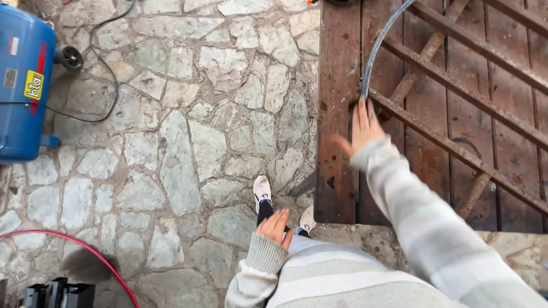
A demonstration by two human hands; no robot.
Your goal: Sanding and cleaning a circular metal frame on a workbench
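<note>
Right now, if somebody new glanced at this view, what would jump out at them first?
Probably the right hand, stretched out in a striped sleeve to the end of a curved grey hose on the dark wooden table, where a rusty metal frame also lies. Next, the blue tank at the far left on the stone paving. The left hand hangs open near the waist, above the white shoes.
</note>
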